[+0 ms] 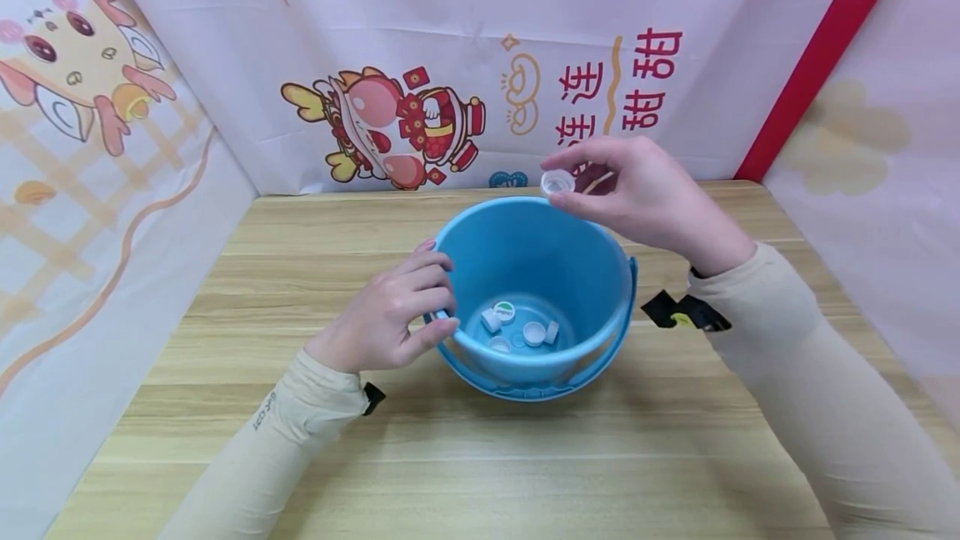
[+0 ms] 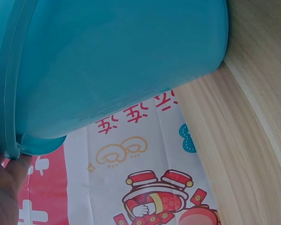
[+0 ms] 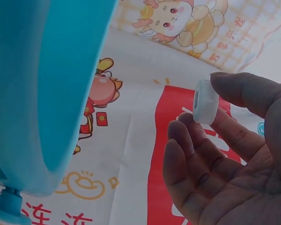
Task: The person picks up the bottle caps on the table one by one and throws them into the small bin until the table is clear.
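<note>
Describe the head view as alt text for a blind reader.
A person's right hand pinches a white cap near a blue bucket on a wood-grain table, while the left hand grips the bucket's rim. More caps, mostly white, lie inside.

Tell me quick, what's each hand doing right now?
Left hand: closed on the rim of the blue bucket.
Right hand: pinching a white ridged cap between thumb and fingers.
</note>
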Demonstrator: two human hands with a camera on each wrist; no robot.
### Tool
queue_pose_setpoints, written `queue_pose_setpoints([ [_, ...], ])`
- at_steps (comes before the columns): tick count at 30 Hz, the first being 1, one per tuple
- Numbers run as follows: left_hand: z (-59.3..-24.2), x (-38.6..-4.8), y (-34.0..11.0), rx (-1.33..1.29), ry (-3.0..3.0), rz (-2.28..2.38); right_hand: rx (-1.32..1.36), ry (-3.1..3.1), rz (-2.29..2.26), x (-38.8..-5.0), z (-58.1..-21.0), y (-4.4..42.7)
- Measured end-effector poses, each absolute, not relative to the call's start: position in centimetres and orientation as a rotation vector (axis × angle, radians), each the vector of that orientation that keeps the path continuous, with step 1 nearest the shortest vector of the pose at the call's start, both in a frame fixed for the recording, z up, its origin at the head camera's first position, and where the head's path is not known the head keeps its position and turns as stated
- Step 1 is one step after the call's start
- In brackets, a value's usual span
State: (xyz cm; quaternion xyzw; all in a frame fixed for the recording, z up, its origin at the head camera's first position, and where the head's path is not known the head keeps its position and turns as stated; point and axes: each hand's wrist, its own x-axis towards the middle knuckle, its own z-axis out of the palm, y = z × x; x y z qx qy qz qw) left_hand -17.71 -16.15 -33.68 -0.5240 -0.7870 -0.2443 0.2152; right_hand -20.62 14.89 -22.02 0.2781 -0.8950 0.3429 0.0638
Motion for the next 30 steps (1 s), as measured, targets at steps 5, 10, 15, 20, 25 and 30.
queue_pose_setpoints([
  [5,-33.69,-17.72,-16.14,-1.452,-2.181,-0.678,0.839,-2.709,1.036,-20.77,-22.15,14.84],
  [10,-33.68,-17.71,-16.14,-1.452,-2.184,-0.675,0.829,-2.728,1.034,-20.94,-22.31,14.77],
  [15,-33.68,-17.74,-16.12,-1.453,-2.189,-0.673,0.814,-2.745,1.030,-21.14,-22.44,14.69],
  [20,-33.71,-17.76,-16.14,-1.453,-2.191,-0.675,0.816,-2.773,1.048,-21.28,-22.54,14.66],
  [25,-33.73,-17.79,-16.13,-1.452,-2.190,-0.672,0.857,-2.784,1.054,-21.39,-22.55,14.85],
  [30,-33.73,-17.76,-16.13,-1.450,-2.192,-0.672,0.862,-2.750,1.039,-21.40,-22.39,15.26],
])
